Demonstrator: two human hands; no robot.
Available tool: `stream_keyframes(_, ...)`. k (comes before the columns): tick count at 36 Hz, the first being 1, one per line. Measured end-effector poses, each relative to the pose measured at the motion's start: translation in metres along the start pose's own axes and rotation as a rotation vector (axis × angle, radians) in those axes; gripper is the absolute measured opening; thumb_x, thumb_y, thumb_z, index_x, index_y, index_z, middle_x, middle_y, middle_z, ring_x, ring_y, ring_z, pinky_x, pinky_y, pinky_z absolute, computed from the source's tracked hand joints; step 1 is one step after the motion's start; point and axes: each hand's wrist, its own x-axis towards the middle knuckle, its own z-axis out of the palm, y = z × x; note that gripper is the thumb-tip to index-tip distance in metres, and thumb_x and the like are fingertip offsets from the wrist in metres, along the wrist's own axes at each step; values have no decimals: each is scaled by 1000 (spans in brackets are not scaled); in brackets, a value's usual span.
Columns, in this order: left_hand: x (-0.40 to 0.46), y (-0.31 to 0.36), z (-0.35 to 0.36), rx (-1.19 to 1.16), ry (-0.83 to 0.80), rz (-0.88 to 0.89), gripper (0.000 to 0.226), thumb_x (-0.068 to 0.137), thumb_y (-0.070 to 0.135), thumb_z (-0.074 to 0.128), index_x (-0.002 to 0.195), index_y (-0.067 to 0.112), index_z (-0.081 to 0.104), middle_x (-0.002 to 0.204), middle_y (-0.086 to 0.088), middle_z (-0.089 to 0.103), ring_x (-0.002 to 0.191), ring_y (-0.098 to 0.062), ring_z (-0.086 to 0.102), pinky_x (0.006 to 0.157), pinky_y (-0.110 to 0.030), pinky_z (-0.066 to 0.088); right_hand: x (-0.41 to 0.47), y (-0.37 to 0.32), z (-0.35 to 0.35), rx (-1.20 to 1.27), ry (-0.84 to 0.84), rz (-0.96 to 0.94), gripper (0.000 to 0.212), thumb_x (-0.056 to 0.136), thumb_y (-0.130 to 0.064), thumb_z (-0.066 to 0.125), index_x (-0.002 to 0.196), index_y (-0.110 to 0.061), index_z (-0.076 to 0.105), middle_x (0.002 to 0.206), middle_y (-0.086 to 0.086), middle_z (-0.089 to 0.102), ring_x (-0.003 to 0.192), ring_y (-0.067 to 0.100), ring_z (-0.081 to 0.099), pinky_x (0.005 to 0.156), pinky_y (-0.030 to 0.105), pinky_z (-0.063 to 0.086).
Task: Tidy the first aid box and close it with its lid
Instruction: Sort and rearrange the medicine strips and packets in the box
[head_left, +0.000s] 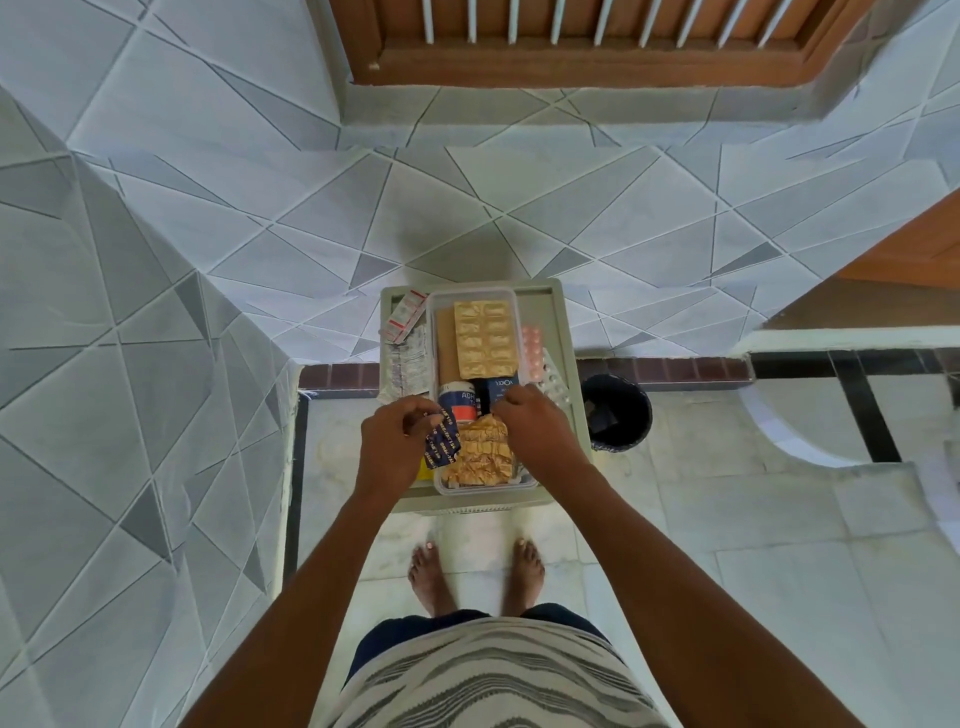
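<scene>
A clear plastic first aid box (474, 297) stands open on a small grey-green table (563, 332). Inside lie a gold blister pack (485, 338), a white and blue adhesive tape roll (456, 402), a dark blue box (500, 389) and crumpled gold blister strips (483, 454). My left hand (392, 441) pinches a dark blue foil strip (441, 447) over the box's near left corner. My right hand (535, 431) reaches into the box, fingers closed at the dark blue box and gold strips; what it grips is hidden. No lid is in sight.
Left of the box lie red and white plaster strips (408, 314) and silver blister strips (410, 364). A pink blister pack (532, 351) and a white one (553, 384) lie to its right. A black waste bin (615, 413) stands right of the table. Tiled walls surround it.
</scene>
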Motion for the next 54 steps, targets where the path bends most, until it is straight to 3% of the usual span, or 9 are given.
stream_keyframes(6, -6, -2, 4, 25, 2, 13, 11, 86, 9, 74, 89, 19, 77, 81, 5, 72, 73, 0, 64, 64, -5, 44, 2, -5, -3, 31, -34, -101, 17, 72, 0, 77, 88, -3, 71, 83, 10, 61, 82, 28, 60, 66, 42, 57)
stream_keyframes(9, -9, -2, 6, 33, -21, -2, 11, 85, 10, 75, 92, 18, 77, 81, 4, 71, 72, 0, 63, 63, -1, 43, 0, -2, -8, 103, -123, -95, 37, 78, -18, 80, 113, -9, 70, 103, 9, 63, 99, 25, 58, 85, 42, 54)
stream_keyframes(13, -9, -3, 9, 65, -66, 5, 13, 86, 7, 74, 96, 15, 76, 82, 5, 69, 72, 3, 61, 63, 1, 43, -7, 2, -6, 71, -180, -123, 57, 72, -23, 85, 125, -14, 66, 117, 4, 62, 110, 22, 55, 88, 40, 53)
stream_keyframes(19, -5, -1, 13, 144, -76, 89, 16, 82, 4, 76, 94, 13, 78, 91, -7, 70, 78, -17, 63, 70, -15, 45, -7, 2, -1, -46, -126, -127, 50, 62, -25, 90, 109, -16, 73, 120, 5, 54, 116, 24, 46, 84, 42, 57)
stream_keyframes(27, -4, 5, 24, 272, -229, 139, 19, 87, 6, 69, 105, 10, 76, 103, -12, 74, 92, -25, 69, 85, -36, 56, -7, 1, -3, -94, -86, -161, 43, 60, -19, 90, 97, -11, 72, 107, 5, 55, 104, 22, 47, 82, 38, 56)
stream_keyframes(34, 0, 5, 23, 520, -226, 296, 22, 83, 1, 70, 102, 13, 73, 102, -5, 65, 87, -24, 65, 65, -38, 58, -18, 9, 5, -6, -121, -128, 34, 73, -33, 83, 102, -16, 77, 112, 2, 64, 109, 22, 55, 94, 39, 46)
stream_keyframes(45, -5, -9, 25, 767, -288, 456, 54, 74, 27, 81, 125, 27, 63, 114, 3, 69, 94, -20, 68, 77, -36, 50, -14, 3, 9, -50, -145, -126, 33, 80, -35, 75, 109, -20, 75, 116, -3, 67, 114, 18, 55, 101, 35, 35)
stream_keyframes(49, -5, -10, 23, 795, -301, 460, 49, 71, 30, 84, 116, 27, 66, 107, 5, 72, 90, -19, 70, 76, -36, 51, -13, 5, 11, -41, -140, -124, 30, 77, -35, 76, 103, -20, 77, 116, -4, 69, 115, 19, 56, 100, 34, 34)
stream_keyframes(54, -13, 0, 28, 869, -277, 532, 42, 52, 13, 89, 91, 18, 72, 89, -3, 75, 75, -26, 70, 70, -38, 53, -18, 8, 17, -30, -53, -153, 34, 69, -28, 83, 99, -13, 75, 104, 3, 70, 104, 25, 61, 94, 39, 43)
